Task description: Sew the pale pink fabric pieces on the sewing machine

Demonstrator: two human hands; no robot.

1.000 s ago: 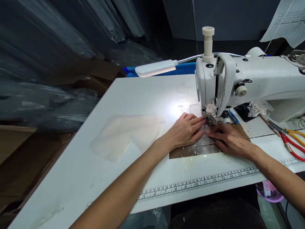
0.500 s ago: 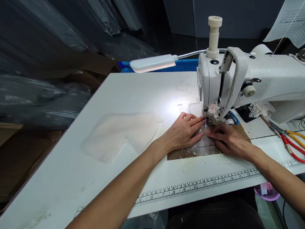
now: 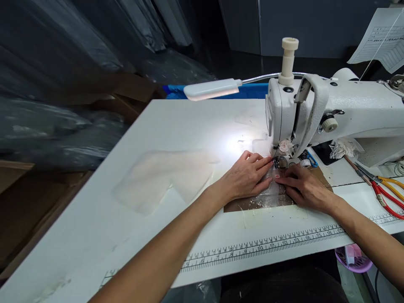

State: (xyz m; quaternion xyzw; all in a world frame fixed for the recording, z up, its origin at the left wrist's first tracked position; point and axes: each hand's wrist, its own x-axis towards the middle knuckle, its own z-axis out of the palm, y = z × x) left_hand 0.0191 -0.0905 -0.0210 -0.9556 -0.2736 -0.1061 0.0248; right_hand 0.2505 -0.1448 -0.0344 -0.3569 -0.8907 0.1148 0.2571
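Note:
My left hand (image 3: 249,176) lies flat with its fingers stretched out, pressing on a small piece of sheer white fabric (image 3: 270,197) just left of the presser foot. Opposite it, my right hand (image 3: 301,185) has its fingers bent and closed at the fabric's right side, close to a small pinkish mark. The fabric rests over a brown plate (image 3: 240,205) set on the table. Right above both hands stands the head of a white sewing machine (image 3: 284,109); its needle area is partly hidden by the fingertips.
A thin pale cloth piece (image 3: 167,174) lies on the white table (image 3: 132,248) at left. A lamp (image 3: 211,89) shines from behind. Red-handled scissors (image 3: 380,195), a bunch of lace (image 3: 342,148) and blue clip (image 3: 312,159) are at right. A ruler strip (image 3: 261,248) runs along the front edge.
The view has shifted slightly, so the machine and table appear a little lower and further right. Both hands keep nearly the same place on the fabric.

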